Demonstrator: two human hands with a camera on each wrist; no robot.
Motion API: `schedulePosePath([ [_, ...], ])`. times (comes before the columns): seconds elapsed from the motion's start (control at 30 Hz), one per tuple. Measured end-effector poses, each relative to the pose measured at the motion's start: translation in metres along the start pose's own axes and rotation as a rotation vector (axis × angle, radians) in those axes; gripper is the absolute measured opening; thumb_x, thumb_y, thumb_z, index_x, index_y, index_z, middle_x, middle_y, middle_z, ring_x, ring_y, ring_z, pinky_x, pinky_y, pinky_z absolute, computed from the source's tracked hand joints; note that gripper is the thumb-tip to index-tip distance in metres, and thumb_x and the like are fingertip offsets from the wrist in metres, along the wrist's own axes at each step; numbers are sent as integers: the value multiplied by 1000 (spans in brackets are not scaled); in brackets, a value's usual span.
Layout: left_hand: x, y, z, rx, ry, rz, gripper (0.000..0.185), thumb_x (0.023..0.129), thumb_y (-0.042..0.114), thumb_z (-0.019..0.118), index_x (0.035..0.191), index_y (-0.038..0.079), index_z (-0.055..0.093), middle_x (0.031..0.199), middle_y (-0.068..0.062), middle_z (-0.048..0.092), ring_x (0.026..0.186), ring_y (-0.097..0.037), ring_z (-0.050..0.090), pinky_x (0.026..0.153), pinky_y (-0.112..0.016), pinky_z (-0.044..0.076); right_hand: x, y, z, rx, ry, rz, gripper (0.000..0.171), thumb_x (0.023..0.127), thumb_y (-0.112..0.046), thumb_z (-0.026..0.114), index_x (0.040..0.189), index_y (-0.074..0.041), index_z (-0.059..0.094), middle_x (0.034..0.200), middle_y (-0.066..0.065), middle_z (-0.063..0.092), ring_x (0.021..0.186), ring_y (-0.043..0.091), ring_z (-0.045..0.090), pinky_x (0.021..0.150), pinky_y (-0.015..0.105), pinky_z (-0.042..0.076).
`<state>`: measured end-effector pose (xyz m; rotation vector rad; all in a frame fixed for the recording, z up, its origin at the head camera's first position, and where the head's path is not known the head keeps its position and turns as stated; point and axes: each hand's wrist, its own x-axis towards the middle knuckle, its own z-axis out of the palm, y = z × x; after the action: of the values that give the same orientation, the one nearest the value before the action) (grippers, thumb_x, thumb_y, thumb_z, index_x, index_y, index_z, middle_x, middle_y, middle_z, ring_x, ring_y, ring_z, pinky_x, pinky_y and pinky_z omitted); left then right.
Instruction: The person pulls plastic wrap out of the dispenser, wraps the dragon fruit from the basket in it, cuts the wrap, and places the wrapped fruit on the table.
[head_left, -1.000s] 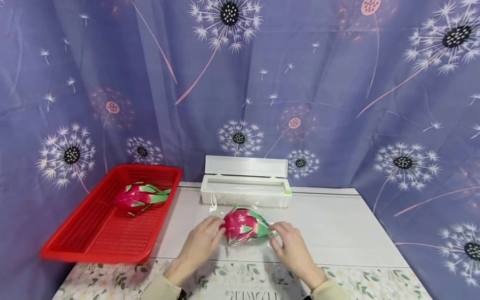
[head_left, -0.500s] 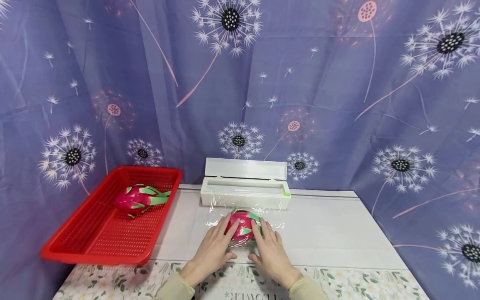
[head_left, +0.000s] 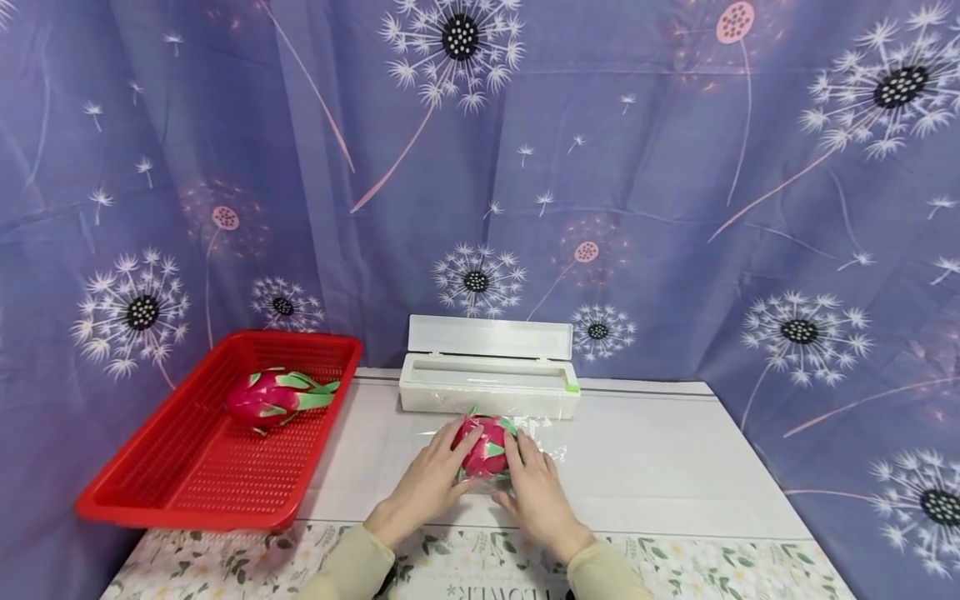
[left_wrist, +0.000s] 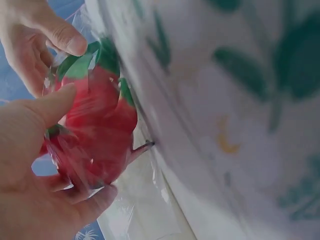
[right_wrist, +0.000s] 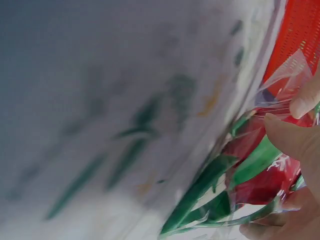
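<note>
Both hands on film-wrapped dragon fruit (head_left: 486,446).
Left hand (head_left: 427,486) and right hand (head_left: 534,492) fingers clamped around it on the bench (head_left: 660,467).

Open tabletop (head_left: 660,467) right of hands, free to pass. Blocked behind by white box (head_left: 489,392), just beyond wrapped fruit (head_left: 486,446). Red basket (head_left: 187,467) walls off left side.

Between my palms lies a pink-red toy dragon fruit with green scale tips (head_left: 486,446), resting on its side on the white tabletop. A sheet of clear, crinkled plastic wrap (head_left: 551,451) clings around it, loose film spreading out beside it.
</note>
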<state>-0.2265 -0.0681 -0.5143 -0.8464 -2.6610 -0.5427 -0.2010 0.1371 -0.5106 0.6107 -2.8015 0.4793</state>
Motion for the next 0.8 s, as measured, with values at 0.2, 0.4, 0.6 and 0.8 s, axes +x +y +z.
schedulePosePath([
  [0.2, 9, -5, -2, -64, -12, -28, 80, 85, 34, 78, 151, 18, 37, 153, -16, 32, 133, -34, 40, 94, -49, 48, 8, 0, 4, 36, 31, 30, 99, 77, -31, 84, 150, 5, 28, 147, 33, 32, 133, 45, 37, 105, 58, 34],
  [0.4, 14, -11, 1, -144, -4, -32, 76, 87, 37, 74, 151, 18, 38, 153, -16, 32, 134, -35, 39, 94, -52, 47, 13, 7, 11, 80, 63, 36, 99, 76, -29, 85, 149, 6, 28, 145, 34, 34, 129, 48, 41, 103, 56, 38],
  [0.6, 20, -18, 9, -219, -3, -32, 74, 89, 41, 69, 152, 19, 36, 156, -13, 27, 137, -32, 33, 100, -50, 43, 18, 15, 17, 211, 41, 74, 101, 77, -28, 85, 152, 1, 24, 147, 33, 31, 129, 49, 40, 101, 56, 40],
  [0.8, 26, -23, 14, -254, 40, 11, 68, 92, 37, 66, 150, 14, 39, 154, -17, 31, 137, -36, 35, 100, -51, 43, 22, 23, 20, 256, 42, 81, 99, 77, -20, 85, 153, -3, 24, 146, 28, 34, 127, 46, 43, 101, 53, 41],
])
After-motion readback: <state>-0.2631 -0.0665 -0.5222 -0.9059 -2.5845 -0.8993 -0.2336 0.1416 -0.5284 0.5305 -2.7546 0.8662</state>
